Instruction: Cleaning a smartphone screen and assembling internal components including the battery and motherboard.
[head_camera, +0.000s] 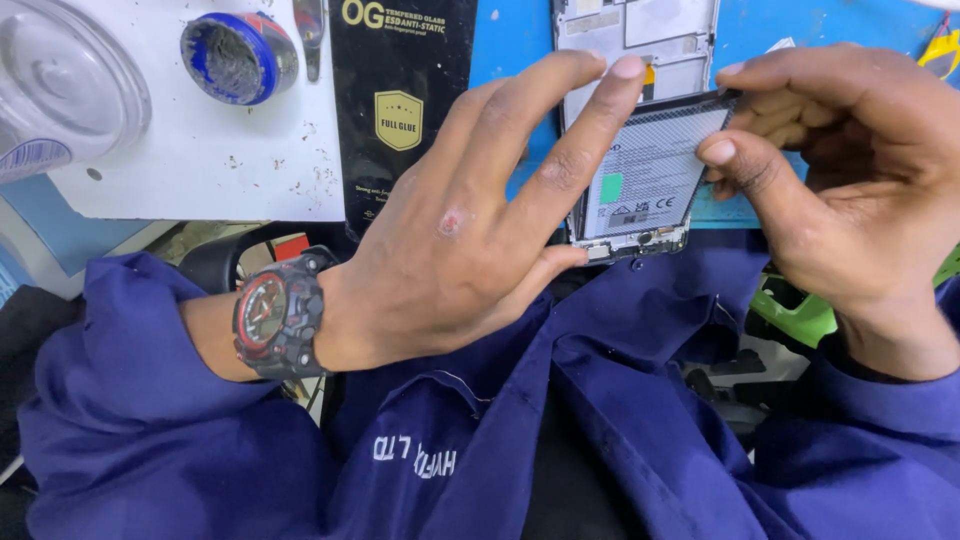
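An opened phone (648, 172) with its back cover off shows a white battery and circuit parts. It is held tilted between both hands above my lap. My left hand (480, 215) grips its left edge and bottom corner, thumb underneath, fingers spread over the top. My right hand (835, 175) pinches its right edge between thumb and fingers. A dark wristwatch (278, 315) with red accents sits on my left wrist.
A black flat package (400, 100) lies on the blue bench mat (520, 40). A white board (215, 150) carries a blue round tin (238, 57) and a clear lid (60, 85). Another phone frame (640, 35) lies behind. A green object (795, 310) sits lower right.
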